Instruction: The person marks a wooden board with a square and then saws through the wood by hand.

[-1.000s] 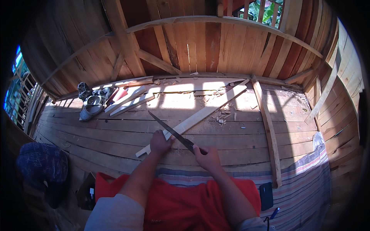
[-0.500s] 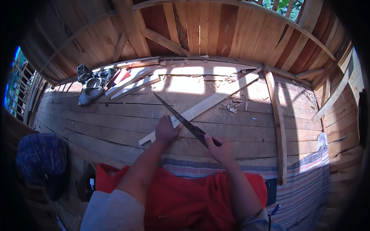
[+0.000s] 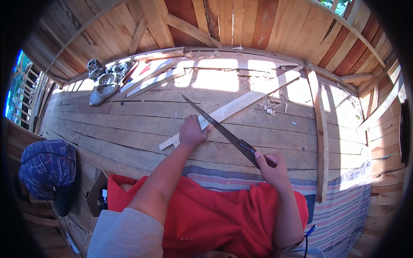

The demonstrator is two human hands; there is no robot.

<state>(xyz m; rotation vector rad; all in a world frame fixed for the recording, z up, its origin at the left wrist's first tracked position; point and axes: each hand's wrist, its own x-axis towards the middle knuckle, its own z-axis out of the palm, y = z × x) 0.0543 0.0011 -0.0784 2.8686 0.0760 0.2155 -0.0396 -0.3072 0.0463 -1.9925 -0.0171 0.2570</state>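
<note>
A long pale wooden plank [image 3: 254, 96] lies slanting across the floorboards, its near end showing a notch. My left hand [image 3: 193, 130] is closed over the plank's edge and presses on it near that end. In my right hand [image 3: 272, 167] is the dark handle of a handsaw [image 3: 223, 130]. The saw's blade crosses over the plank just right of my left hand, its tip pointing to the far left. Whether the teeth touch the wood I cannot tell.
Wood chips [image 3: 270, 107] lie beside the plank. Grey clogs [image 3: 105, 90] and cut wood pieces [image 3: 150, 79] are at the far left. A wooden beam [image 3: 319, 133] lies on the right, near a striped mat [image 3: 344, 210]. A blue cap [image 3: 47, 170] is at left; red cloth [image 3: 215, 215] covers my lap.
My right hand has drawn the saw back toward the lower right. My left hand stays on the plank. The whole view has shifted slightly.
</note>
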